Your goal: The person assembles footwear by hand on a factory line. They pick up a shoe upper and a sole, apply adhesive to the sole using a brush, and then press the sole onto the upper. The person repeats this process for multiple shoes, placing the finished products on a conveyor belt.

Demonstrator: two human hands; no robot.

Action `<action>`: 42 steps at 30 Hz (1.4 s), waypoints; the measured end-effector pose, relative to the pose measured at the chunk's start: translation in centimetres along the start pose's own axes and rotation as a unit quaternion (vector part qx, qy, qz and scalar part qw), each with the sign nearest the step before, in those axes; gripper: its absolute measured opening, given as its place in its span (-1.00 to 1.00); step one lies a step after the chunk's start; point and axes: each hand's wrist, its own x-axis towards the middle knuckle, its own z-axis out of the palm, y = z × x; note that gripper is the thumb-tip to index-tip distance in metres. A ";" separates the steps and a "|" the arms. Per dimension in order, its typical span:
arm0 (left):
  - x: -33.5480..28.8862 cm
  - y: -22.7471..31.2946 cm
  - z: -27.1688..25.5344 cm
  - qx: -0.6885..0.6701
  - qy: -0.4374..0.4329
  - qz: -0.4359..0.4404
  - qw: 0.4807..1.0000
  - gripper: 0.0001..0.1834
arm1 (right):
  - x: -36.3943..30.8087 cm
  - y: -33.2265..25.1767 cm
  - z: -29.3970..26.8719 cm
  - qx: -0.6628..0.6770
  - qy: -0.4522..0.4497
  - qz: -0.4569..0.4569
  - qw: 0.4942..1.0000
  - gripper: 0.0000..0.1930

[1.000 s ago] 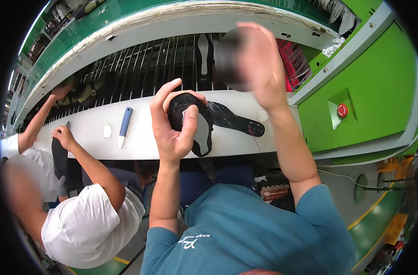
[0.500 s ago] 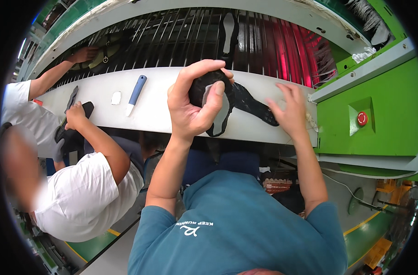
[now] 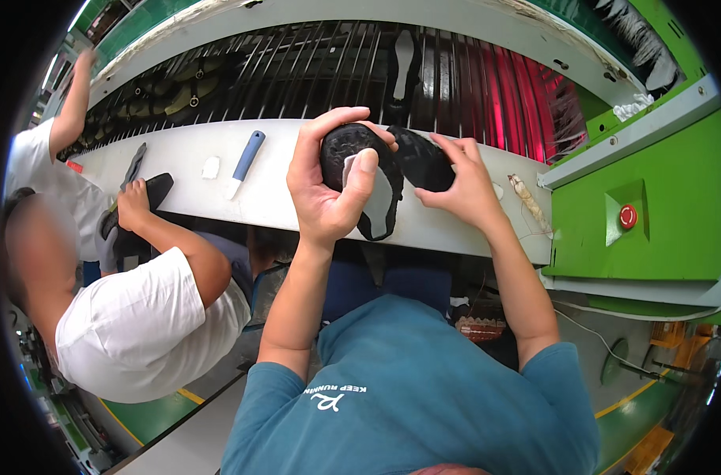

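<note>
My left hand (image 3: 325,186) is wrapped round a black shoe upper (image 3: 380,207) with a pale grey underside, its thumb on the grey part. The upper is held above the white table with the grey side facing me. Just to its right, my right hand (image 3: 463,182) grips a black shoe sole (image 3: 421,161), thumb at the near edge and fingers at the far one. The two pieces are close together; whether they touch is hard to tell.
A blue-handled spatula (image 3: 248,165) and a white scrap (image 3: 210,168) lie on the white table (image 3: 285,142). Beyond runs a roller conveyor (image 3: 313,75) carrying shoe pieces. At right stands a green machine housing with a red button (image 3: 628,216). A co-worker (image 3: 131,317) sits at left.
My right hand has moved left and closed on the sole, which has shifted on its near end toward the upper. The co-worker's far arm has risen from the conveyor.
</note>
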 end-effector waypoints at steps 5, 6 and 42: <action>-0.1 0.3 0.0 -0.009 -0.001 -0.019 1.000 -0.54 | -2.0 -3.9 -2.5 0.358 0.015 -0.024 0.933 -0.05; 0.0 0.4 0.3 -0.015 0.000 -0.025 1.000 -0.54 | -2.5 -4.8 -3.3 0.452 0.001 -0.013 0.892 -0.06; -0.4 1.4 -0.5 -0.124 0.004 -0.146 0.982 0.34 | -3.6 -13.4 1.2 0.519 0.032 -0.026 0.853 -0.74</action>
